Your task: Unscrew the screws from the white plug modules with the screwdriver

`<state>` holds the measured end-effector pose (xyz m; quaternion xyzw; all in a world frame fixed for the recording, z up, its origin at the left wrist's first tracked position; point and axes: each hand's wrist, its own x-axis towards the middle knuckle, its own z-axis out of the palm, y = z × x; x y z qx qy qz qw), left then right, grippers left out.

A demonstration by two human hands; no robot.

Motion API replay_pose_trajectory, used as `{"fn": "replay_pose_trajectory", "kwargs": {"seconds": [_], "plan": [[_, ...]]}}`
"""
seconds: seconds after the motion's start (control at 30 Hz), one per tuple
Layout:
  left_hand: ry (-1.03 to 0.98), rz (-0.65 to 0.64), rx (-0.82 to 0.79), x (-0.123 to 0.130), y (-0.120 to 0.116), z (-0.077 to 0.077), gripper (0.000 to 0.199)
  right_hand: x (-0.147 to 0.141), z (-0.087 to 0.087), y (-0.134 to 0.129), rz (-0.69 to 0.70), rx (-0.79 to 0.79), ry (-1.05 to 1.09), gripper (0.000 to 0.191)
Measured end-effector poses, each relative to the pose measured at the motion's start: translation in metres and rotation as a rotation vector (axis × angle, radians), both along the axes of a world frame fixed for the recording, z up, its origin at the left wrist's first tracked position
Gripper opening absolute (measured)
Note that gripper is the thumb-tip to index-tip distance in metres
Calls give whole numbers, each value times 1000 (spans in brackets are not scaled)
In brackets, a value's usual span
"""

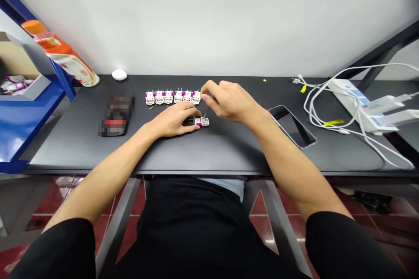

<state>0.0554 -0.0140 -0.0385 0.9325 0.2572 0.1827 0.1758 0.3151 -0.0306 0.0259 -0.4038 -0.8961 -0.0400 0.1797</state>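
Note:
On the black table, my left hand [175,120] grips a small white and purple plug part [202,121] between thumb and fingers. My right hand [227,100] pinches a thin screwdriver [207,112], its shaft slanting down to the right side of that part. Behind my hands stands a row of several similar white and purple parts [168,96], their metal pins pointing toward the wall. Tiny brass-coloured screws [151,108] lie in front of the row's left end.
A phone [293,126] lies right of my right hand. Farther right are white cables [310,109] and a power strip [356,100]. On the left are a pixelated dark object [117,115], a white oval object [119,74] and an orange-white bag [70,61].

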Motion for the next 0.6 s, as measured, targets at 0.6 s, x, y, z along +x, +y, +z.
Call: {"fn": "replay_pose_trajectory", "kwargs": {"seconds": [0.6], "plan": [[-32, -17, -29, 6, -2, -6, 38, -3, -3, -1, 85, -44, 26, 32]]}}
